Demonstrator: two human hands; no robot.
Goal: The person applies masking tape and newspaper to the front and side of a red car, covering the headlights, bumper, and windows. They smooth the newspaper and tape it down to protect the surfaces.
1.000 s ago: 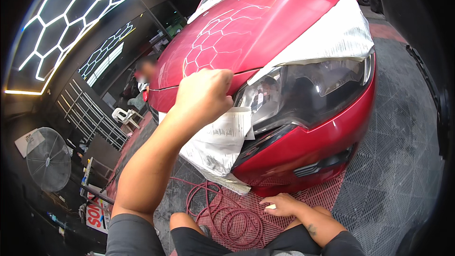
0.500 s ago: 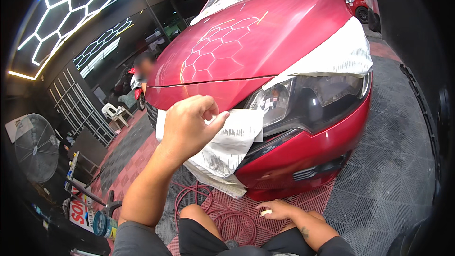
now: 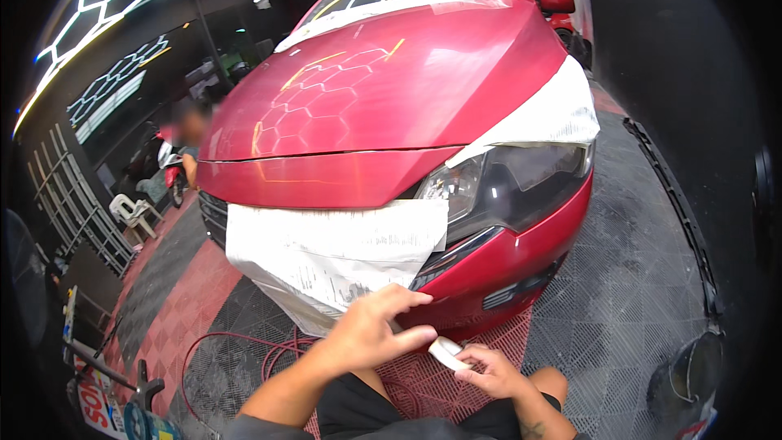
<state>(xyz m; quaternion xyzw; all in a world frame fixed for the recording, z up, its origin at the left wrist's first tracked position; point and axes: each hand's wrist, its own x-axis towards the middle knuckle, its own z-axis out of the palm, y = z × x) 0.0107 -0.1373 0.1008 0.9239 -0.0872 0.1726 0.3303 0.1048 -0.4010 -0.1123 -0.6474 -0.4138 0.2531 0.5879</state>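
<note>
i grip the white roll (image 3: pixel 448 354) in my right hand (image 3: pixel 494 372), nearer of the 2, on my side of the red bumper (image 3: pixel 464 277), long axis slanting down rightward, just right of my left hand (image 3: pixel 368 332), its thumb and fingers parted, contact unclear.

The right hand (image 3: pixel 495 373) holds a tilted white roll (image 3: pixel 448 354).

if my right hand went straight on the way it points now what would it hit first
Most likely your bare left hand: its thumb lies just past the white, ring-shaped roll your right hand holds, though one view leaves the depth gap unclear.
</note>
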